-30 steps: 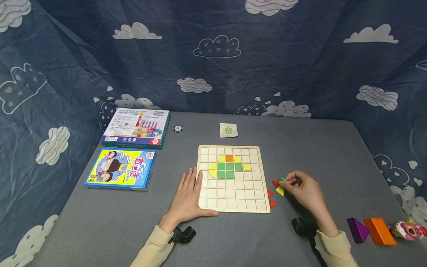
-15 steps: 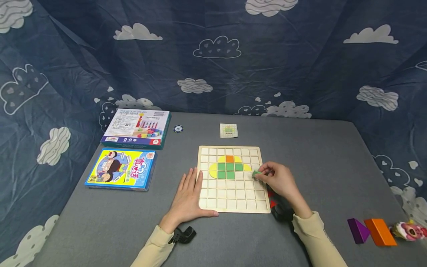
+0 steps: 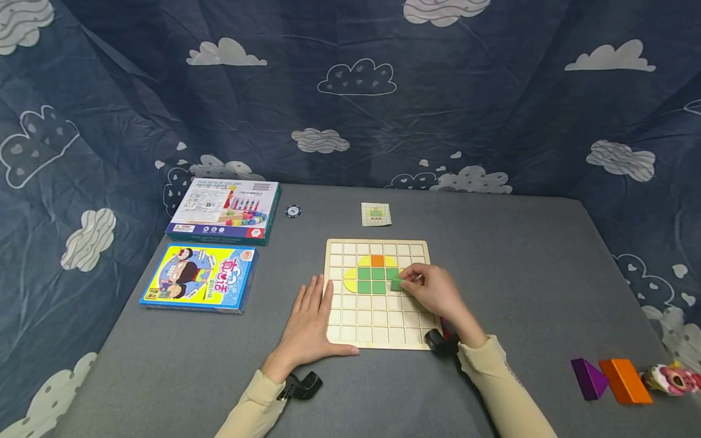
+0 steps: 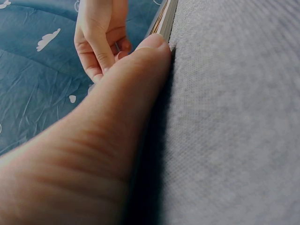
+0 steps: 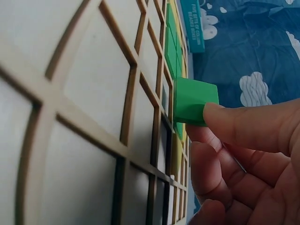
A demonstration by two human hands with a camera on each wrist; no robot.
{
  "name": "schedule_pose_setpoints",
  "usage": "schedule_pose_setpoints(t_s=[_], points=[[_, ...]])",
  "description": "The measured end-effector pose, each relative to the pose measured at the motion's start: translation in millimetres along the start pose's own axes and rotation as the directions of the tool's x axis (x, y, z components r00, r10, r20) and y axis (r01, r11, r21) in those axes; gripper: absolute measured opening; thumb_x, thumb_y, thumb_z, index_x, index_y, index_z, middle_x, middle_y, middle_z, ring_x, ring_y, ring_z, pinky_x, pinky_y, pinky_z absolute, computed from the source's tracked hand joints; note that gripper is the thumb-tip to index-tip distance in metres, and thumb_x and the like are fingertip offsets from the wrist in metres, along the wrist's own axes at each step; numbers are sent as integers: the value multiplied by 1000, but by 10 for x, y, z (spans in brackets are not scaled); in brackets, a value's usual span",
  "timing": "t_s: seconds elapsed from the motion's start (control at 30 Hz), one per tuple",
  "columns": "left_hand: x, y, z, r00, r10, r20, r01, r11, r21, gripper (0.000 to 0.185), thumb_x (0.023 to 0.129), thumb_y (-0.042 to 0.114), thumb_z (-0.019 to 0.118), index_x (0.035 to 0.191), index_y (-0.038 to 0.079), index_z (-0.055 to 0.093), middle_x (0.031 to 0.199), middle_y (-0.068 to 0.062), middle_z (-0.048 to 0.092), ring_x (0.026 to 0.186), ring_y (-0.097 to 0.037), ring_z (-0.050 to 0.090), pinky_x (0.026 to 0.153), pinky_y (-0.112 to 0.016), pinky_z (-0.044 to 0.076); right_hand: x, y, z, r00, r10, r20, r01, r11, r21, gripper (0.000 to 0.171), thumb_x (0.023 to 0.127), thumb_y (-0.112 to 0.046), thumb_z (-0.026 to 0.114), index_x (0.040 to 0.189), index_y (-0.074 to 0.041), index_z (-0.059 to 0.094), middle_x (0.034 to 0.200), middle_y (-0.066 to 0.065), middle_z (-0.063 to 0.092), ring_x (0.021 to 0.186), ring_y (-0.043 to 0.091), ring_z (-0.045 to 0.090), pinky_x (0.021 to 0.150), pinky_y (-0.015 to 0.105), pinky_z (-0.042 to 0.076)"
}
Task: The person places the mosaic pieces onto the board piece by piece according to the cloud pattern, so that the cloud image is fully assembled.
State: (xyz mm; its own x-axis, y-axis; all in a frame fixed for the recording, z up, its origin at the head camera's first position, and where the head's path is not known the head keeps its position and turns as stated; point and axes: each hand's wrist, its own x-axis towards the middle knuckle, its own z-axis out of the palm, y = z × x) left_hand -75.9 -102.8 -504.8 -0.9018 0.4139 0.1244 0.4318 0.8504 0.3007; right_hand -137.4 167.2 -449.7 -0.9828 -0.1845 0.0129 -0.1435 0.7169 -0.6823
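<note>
A wooden grid board (image 3: 372,334) lies in the middle of the table, with green squares, an orange square and yellow rounded pieces set in its upper cells. My right hand (image 3: 435,292) pinches a green square tile (image 5: 194,99) between thumb and fingers. In the right wrist view the tile stands tilted, one edge close at the grid beside the green pieces. My left hand (image 3: 309,325) lies flat with straight fingers along the board's left edge, its thumb at the lower left corner. The left wrist view shows that thumb (image 4: 140,70) at the board's side.
Behind the board lies a small pattern card (image 3: 376,214). Two boxes, a white and purple one (image 3: 221,210) and a yellow and blue one (image 3: 198,277), lie at left near a poker chip (image 3: 292,211). Purple (image 3: 589,378) and orange blocks (image 3: 625,381) and a figurine (image 3: 673,378) stand at right.
My right hand has carried the green tile leftward from beside the red and yellow pieces to over the board. My left hand has stayed in place.
</note>
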Motion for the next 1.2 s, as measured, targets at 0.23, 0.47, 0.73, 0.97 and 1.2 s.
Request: schedule_pose_setpoints(t_s=[0.23,0.47,0.73,0.97,1.2], points=[[-1,3,-5,1000,-2,-2,2,1000,-11,133,60,83,61,150,-2,14,154,-23,9,142,-33,2,113,-46,2,23,-8,41,999,16,39,-16,1000,-1,7,84,-10,71,91,-9,72,77,-2,65,57,13,48,52,29,37],[-3,5,-7,1000,-2,-1,2,1000,-14,132,60,83,61,150,-3,14,155,-23,9,142,-33,2,113,-46,2,38,11,68,999,21,34,-21,1000,-9,6,84,-11,72,90,-10,74,77,-3,66,59,12,51,54,30,38],[-5,3,-11,1000,-2,0,2,1000,-22,132,61,83,60,150,-2,13,155,-23,8,143,-32,1,113,-45,2,61,16,75,999,25,21,-24,999,-31,6,84,-14,72,88,-12,75,77,-3,66,60,12,52,54,30,39],[-5,2,-13,1000,3,-3,-3,1000,-14,132,61,83,60,150,-3,14,154,-23,8,142,-33,2,113,-46,3,78,-1,82,1000,22,13,-21,998,-55,4,83,-15,72,83,-11,72,70,-5,62,59,12,50,55,30,38],[-5,5,-17,1000,6,-4,-6,1000,-13,132,61,83,61,150,-3,14,154,-24,10,142,-33,3,113,-46,3,80,-11,92,999,27,20,-25,997,-79,5,82,-15,73,82,-10,71,69,-6,61,59,11,51,55,30,39]])
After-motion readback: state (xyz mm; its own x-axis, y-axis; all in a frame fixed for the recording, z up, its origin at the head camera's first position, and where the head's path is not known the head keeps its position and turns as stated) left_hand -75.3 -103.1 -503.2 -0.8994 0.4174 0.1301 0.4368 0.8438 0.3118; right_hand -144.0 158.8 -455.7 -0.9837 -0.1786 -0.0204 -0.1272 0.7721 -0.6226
